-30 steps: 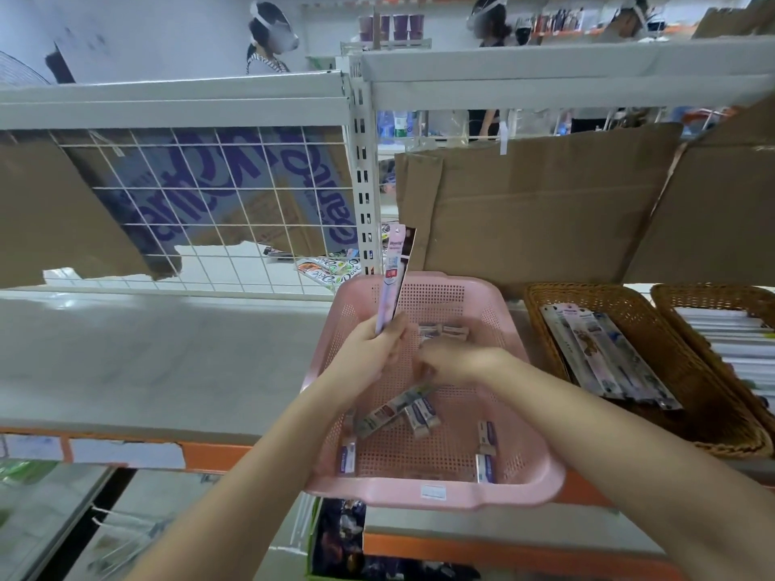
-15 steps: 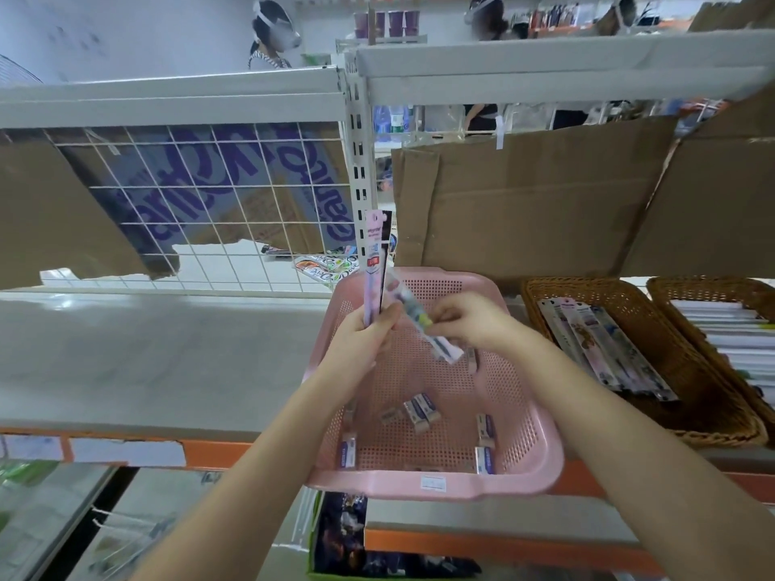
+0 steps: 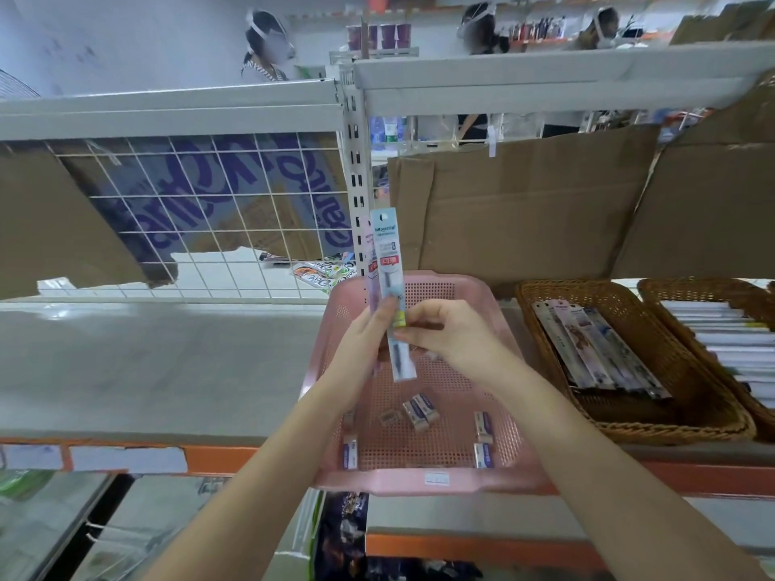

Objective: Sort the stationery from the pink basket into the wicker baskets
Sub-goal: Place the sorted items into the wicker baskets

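Note:
The pink basket (image 3: 495,312) stands on the shelf in front of me, with several small eraser boxes (image 3: 419,406) on its floor. Above it my left hand (image 3: 369,341) grips a bunch of long pen packs (image 3: 388,253) held upright. My right hand (image 3: 444,333) pinches the front blue pack of that bunch against the others. To the right stands a wicker basket (image 3: 541,295) that holds several long pen packs (image 3: 595,350). A second wicker basket (image 3: 692,287) at the far right holds white packs (image 3: 729,341).
Grey shelf surface (image 3: 146,362) stretches left of the pink basket, backed by a wire grid (image 3: 209,211) and cardboard (image 3: 524,203). An upper shelf beam (image 3: 545,73) runs overhead. The orange shelf edge (image 3: 218,457) is below. People stand beyond the shelving.
My right hand lifted a long blue pack out of the pink basket, turned it upright and brought it against the bunch in my left hand, which rose slightly.

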### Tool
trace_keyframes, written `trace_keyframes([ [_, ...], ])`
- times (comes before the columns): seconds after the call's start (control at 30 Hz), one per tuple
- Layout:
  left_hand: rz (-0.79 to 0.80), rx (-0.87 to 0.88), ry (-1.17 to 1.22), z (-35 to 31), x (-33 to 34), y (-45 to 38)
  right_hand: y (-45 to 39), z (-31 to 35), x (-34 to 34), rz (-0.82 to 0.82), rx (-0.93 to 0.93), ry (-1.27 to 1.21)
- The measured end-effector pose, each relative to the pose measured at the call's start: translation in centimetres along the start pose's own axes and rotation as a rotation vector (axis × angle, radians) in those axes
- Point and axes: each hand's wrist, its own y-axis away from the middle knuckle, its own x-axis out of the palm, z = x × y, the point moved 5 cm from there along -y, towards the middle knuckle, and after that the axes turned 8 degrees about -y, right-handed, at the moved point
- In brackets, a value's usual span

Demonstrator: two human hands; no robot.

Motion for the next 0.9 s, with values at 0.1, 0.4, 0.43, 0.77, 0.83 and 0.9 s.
trace_keyframes([
  [0.1, 0.012, 0.075, -0.102, -0.1, 0.3, 0.3, -0.2, 0.2, 0.3, -0.024, -0.054, 0.216],
  [0.4, -0.1, 0.132, -0.363, -0.5, 0.0, 0.4, -0.3, -0.8, 0.3, -0.056, -0.103, 0.475],
  [0.43, -0.103, 0.124, -0.391, -0.3, -0.1, 0.3, -0.2, -1.0, 0.2, -0.052, -0.107, 0.497],
  [0.77, -0.227, 0.051, -0.582, 0.7, -1.2, -0.7, 1.5, -4.6, -0.7, 0.026, 0.024, 0.981],
  [0.83, -0.259, 0.063, -0.59, 0.5, -1.3, -0.7, 1.4, -5.0, -0.5, 0.088, 0.049, 1.054],
  [0.9, -0.282, 0.08, -0.592, 0.2, -1.3, -0.5, 1.5, -5.2, -0.3, 0.156, 0.063, 1.135],
])
